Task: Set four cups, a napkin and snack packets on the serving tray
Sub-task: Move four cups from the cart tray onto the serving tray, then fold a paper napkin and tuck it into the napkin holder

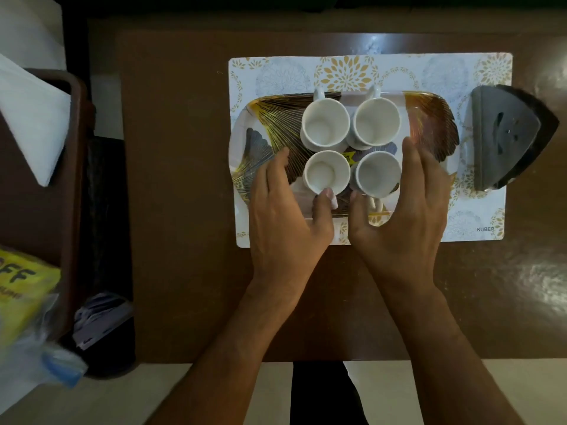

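Several white cups stand close together in the middle of a leaf-patterned serving tray (270, 124): back left cup (325, 122), back right cup (376, 121), front left cup (326, 172), front right cup (379, 173). My left hand (283, 207) lies flat over the tray's near left part, its thumb touching the front left cup's near rim. My right hand (408, 207) rests beside the front right cup, thumb close to its handle. Neither hand holds anything. White napkins (30, 118) lie in a holder at far left.
The tray sits on a white floral placemat (429, 69) on a brown table (184, 210). A dark wedge-shaped holder (506, 136) stands just right of the tray. A yellow packet (21, 289) and a plastic bag (55, 363) lie at the left edge.
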Action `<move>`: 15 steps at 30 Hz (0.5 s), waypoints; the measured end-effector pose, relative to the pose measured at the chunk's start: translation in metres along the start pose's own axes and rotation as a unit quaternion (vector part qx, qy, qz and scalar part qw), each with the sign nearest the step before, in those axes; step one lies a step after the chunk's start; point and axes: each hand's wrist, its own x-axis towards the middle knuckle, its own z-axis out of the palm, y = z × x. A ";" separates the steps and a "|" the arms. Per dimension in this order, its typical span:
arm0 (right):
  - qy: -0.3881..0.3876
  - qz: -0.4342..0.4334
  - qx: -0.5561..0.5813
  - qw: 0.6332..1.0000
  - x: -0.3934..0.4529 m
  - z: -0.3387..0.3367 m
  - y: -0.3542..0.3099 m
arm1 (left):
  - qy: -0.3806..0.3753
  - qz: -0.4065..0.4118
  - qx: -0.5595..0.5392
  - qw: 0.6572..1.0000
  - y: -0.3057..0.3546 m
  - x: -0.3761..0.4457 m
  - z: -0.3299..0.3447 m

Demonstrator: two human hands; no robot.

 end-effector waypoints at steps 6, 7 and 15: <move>-0.007 -0.094 0.002 0.996 -0.002 0.010 -0.055 | 0.035 0.021 0.030 0.999 -0.029 0.005 -0.054; -0.019 -0.104 0.001 0.994 -0.003 0.014 -0.068 | 0.039 0.018 0.035 0.998 -0.036 0.008 -0.065; -0.113 -0.166 0.013 0.980 -0.009 0.068 -0.176 | 0.087 -0.035 0.068 0.993 -0.101 0.029 -0.162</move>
